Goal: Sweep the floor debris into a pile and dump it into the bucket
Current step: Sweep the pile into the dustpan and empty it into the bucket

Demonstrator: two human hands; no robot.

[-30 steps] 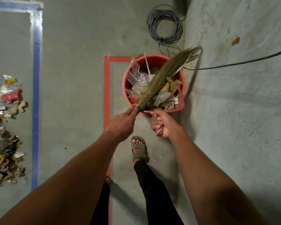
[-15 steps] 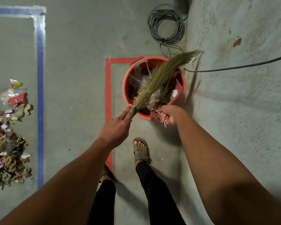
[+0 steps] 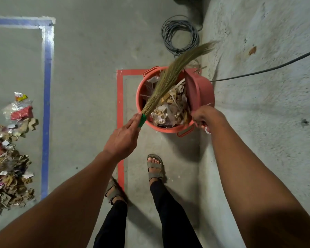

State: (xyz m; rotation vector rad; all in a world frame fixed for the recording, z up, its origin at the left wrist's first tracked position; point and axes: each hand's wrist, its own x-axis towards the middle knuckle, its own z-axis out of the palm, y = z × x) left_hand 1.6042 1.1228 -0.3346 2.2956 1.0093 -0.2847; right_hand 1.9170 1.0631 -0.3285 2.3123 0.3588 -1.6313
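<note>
A red bucket (image 3: 168, 128) stands on the concrete floor ahead of my feet, filled with paper scraps and plastic wrappers (image 3: 170, 108). My left hand (image 3: 123, 138) holds the green handle of a straw broom (image 3: 170, 77), whose bristles lie across the bucket and reach past its far rim. My right hand (image 3: 207, 116) grips the handle of a red dustpan (image 3: 199, 90), tipped steeply on edge over the bucket's right side. A pile of debris (image 3: 9, 158) lies on the floor at the far left.
Red tape (image 3: 120, 111) marks a rectangle around the bucket. Blue tape (image 3: 47, 108) runs beside the debris pile. A coiled grey cable (image 3: 180, 35) lies behind the bucket, and a black cable (image 3: 268, 68) crosses the rough wall on the right. My sandalled feet (image 3: 155, 167) stand below the bucket.
My right hand has tipped the dustpan up on edge over the bucket, and the load now lies inside. The broom bristles stay across the bucket. The view has shifted slightly.
</note>
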